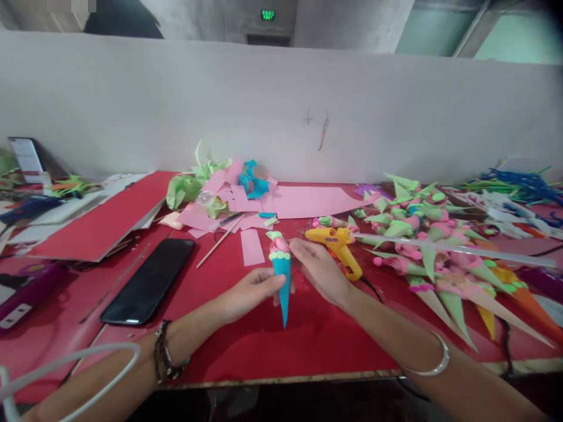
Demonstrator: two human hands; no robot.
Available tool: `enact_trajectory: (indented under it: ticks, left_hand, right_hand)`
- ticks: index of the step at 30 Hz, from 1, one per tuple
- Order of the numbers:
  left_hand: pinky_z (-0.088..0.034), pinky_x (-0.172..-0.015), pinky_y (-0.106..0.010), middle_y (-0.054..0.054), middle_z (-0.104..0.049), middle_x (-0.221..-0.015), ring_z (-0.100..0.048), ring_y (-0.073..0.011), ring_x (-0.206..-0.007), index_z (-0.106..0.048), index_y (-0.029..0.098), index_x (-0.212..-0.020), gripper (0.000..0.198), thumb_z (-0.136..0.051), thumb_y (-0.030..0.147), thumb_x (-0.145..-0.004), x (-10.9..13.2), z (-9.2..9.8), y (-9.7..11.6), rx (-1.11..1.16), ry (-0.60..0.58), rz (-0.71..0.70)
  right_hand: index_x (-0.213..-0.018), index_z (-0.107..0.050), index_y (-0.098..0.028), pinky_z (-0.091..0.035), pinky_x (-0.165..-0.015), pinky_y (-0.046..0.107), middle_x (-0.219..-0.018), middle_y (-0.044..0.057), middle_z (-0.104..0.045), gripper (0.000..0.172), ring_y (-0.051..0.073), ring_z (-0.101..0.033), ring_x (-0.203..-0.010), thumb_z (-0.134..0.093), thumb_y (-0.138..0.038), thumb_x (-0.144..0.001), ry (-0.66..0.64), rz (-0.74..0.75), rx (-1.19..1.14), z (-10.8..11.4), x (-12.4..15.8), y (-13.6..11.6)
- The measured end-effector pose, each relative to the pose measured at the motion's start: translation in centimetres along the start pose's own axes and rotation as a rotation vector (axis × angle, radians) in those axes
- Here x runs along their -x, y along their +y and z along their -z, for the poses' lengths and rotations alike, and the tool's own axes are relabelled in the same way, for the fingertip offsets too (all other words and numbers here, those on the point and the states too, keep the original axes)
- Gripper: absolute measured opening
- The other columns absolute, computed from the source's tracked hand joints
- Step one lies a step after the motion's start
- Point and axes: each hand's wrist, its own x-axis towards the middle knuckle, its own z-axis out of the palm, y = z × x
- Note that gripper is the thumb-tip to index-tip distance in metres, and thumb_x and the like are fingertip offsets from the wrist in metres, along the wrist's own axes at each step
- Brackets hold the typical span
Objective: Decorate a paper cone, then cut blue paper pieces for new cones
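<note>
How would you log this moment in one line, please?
left hand: holds blue cone | right hand: at its pink top | glue gun: on table | black phone: on table

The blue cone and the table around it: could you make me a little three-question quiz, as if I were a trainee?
1. Which hand's thumb lies across the blue cone? A) left B) right C) neither
2. True or false: the black phone lies to the left of the yellow glue gun.
3. Fill in the colour: the swirl on top of the cone is ____.

Key:
1. A, the left hand
2. True
3. Pink
</note>
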Motion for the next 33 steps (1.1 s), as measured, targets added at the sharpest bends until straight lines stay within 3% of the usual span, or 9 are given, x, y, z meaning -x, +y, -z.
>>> enact_trajectory:
  ticks: [4, 9, 13, 15, 18, 20, 23, 26, 33]
  left_hand:
    - [-0.033, -0.055, -0.022, 0.003, -0.045, -0.055, -0.042, -0.0081, -0.054, -0.06, 0.014, -0.069, 0.045, -0.051, 0.058, -0.069, 0.1, 0.1, 0.2, -0.192, -0.102, -0.001]
    - [-0.032, -0.053, -0.021, 0.003, -0.042, -0.055, -0.04, -0.0079, -0.053, -0.062, 0.014, -0.074, 0.047, -0.044, 0.058, -0.074, 0.2, 0.3, 0.3, -0.29, -0.143, -0.046]
    - [-0.036, -0.058, -0.023, 0.001, -0.047, -0.057, -0.044, -0.0098, -0.056, -0.063, 0.015, -0.075, 0.05, -0.035, 0.056, -0.079, 1.2, 1.0, 2.6, -0.509, -0.211, -0.044]
    - [-0.04, -0.065, -0.025, -0.003, -0.058, -0.075, -0.051, -0.0139, -0.069, -0.062, 0.017, -0.089, 0.041, -0.043, 0.051, -0.077, 2.3, 2.4, 4.5, -0.762, -0.195, 0.002]
    - [-0.041, -0.077, -0.034, -0.008, -0.057, -0.101, -0.053, -0.0219, -0.087, -0.049, 0.02, -0.115, 0.057, -0.056, 0.048, -0.066, 4.5, 6.4, 6.4, -1.249, 0.158, 0.025]
    - [-0.034, -0.089, -0.043, -0.014, -0.045, -0.121, -0.042, -0.0318, -0.109, -0.039, 0.016, -0.125, 0.073, -0.06, 0.045, -0.061, 5.9, 9.8, 6.5, -1.489, 0.395, 0.089]
    - [-0.03, -0.091, -0.05, -0.02, -0.045, -0.116, -0.038, -0.0414, -0.112, -0.038, 0.008, -0.125, 0.087, -0.064, 0.04, -0.049, 7.2, 14.0, 5.3, -1.645, 0.597, 0.32]
    - [-0.037, -0.086, -0.046, -0.017, -0.05, -0.102, -0.047, -0.0375, -0.103, -0.04, 0.01, -0.125, 0.075, -0.055, 0.04, -0.059, 7.4, 15.4, 3.8, -1.625, 0.632, 0.305]
    - [-0.037, -0.084, -0.048, -0.014, -0.047, -0.101, -0.045, -0.0343, -0.102, -0.036, 0.013, -0.126, 0.065, -0.049, 0.033, -0.065, 7.1, 15.0, 2.1, -1.657, 0.664, 0.144]
  right_hand:
    - [-0.083, -0.063, -0.016, -0.04, -0.036, 0.018, -0.056, -0.005, -0.053, 0.028, 0.006, -0.049, -0.042, -0.057, -0.041, -0.074, -0.148, -0.139, -0.073, -0.2, 0.3, 0.0]
    - [-0.096, -0.062, -0.014, -0.042, -0.033, 0.02, -0.055, -0.003, -0.057, 0.041, 0.009, -0.053, -0.039, -0.062, -0.044, -0.069, -0.296, -0.194, -0.169, 0.1, 0.5, 0.0]
    - [-0.082, -0.067, -0.015, -0.045, -0.046, 0.018, -0.062, -0.002, -0.06, 0.03, 0.007, -0.055, -0.051, -0.069, -0.039, -0.063, -0.163, -0.186, -0.32, -0.1, 0.5, -0.4]
    - [-0.076, -0.067, -0.015, -0.045, -0.054, 0.016, -0.065, -0.001, -0.06, 0.026, 0.006, -0.053, -0.057, -0.069, -0.038, -0.065, -0.073, -0.182, -0.389, -0.3, 0.3, -0.6]
    - [-0.073, -0.067, -0.016, -0.043, -0.055, 0.017, -0.066, -0.002, -0.06, 0.022, 0.005, -0.051, -0.058, -0.068, -0.036, -0.066, -0.017, -0.19, -0.44, -0.3, 0.2, -0.8]
    - [-0.072, -0.067, -0.016, -0.042, -0.055, 0.017, -0.066, -0.002, -0.06, 0.021, 0.006, -0.049, -0.058, -0.069, -0.035, -0.065, -0.009, -0.196, -0.45, -0.3, 0.1, -0.8]
    - [-0.069, -0.066, -0.016, -0.041, -0.055, 0.018, -0.063, -0.003, -0.058, 0.019, 0.006, -0.048, -0.057, -0.069, -0.035, -0.065, -0.025, -0.202, -0.461, -0.4, 0.0, -0.8]
    - [-0.067, -0.066, -0.017, -0.04, -0.054, 0.017, -0.06, -0.003, -0.056, 0.017, 0.006, -0.047, -0.057, -0.069, -0.034, -0.065, -0.017, -0.19, -0.47, -0.5, -0.1, -0.8]
    - [-0.067, -0.067, -0.018, -0.043, -0.061, 0.018, -0.069, -0.001, -0.06, 0.018, 0.007, -0.049, -0.064, -0.071, -0.035, -0.063, -0.003, -0.185, -0.433, -0.5, -0.1, -0.5]
